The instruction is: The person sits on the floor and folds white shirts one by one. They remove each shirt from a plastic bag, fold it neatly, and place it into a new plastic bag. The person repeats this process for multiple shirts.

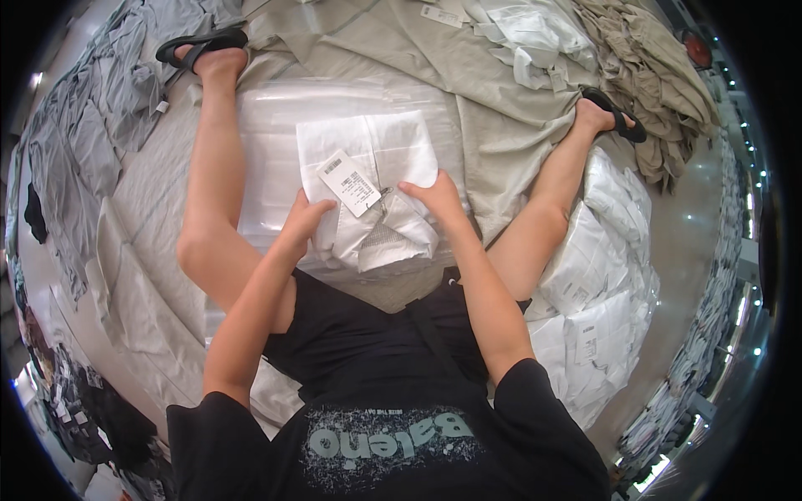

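Note:
A folded white garment lies between my hands, over a stack of clear plastic bags. A white paper hang tag with a barcode rests on top of it. My left hand grips the garment's left edge, thumb on top and fingers underneath. On the opposite edge, my right hand holds it the same way, its thumb pointing inward near the tag. At the near end, a small grey patterned patch shows in an opening of the folded cloth.
My bare legs stretch out on both sides of the bags. Beige cloth covers the floor. White garments in clear bags are piled at the right, with more at the far right. Grey clothes heap up at the left, brown ones at the far right.

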Available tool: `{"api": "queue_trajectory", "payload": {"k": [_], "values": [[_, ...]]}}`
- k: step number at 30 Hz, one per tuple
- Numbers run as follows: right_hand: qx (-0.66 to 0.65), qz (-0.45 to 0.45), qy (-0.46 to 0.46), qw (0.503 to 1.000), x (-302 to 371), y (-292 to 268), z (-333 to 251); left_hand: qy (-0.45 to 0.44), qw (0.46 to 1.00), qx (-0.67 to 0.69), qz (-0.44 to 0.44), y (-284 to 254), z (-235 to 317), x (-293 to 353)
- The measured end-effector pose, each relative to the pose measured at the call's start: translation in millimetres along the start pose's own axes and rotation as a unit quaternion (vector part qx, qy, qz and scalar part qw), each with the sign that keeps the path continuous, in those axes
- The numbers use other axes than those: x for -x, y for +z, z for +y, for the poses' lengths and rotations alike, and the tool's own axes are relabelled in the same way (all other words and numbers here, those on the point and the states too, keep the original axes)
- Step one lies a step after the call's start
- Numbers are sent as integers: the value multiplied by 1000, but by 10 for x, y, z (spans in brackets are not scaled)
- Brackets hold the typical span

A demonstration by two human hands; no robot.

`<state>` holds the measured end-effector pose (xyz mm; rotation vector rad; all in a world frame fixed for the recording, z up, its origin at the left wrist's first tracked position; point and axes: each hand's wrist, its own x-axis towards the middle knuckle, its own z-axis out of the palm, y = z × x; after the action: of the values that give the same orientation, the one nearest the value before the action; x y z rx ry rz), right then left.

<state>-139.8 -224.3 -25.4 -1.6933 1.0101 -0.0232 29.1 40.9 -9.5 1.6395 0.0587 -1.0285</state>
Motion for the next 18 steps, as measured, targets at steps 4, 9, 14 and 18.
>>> {"api": "queue_trajectory", "payload": {"k": [4,9,14,18], "values": [[-156,-89,73,981,157,-69,-198,65,997,-34,21,58,-60,-3],[-92,-43,-97,990,481,117,-535,177,927,-313,106,265,112,128],[-45,-22,-118,992,545,406,-599,161,891,-408,118,411,232,261],[14,22,-95,995,538,492,-491,209,869,-426,144,593,196,250]]}}
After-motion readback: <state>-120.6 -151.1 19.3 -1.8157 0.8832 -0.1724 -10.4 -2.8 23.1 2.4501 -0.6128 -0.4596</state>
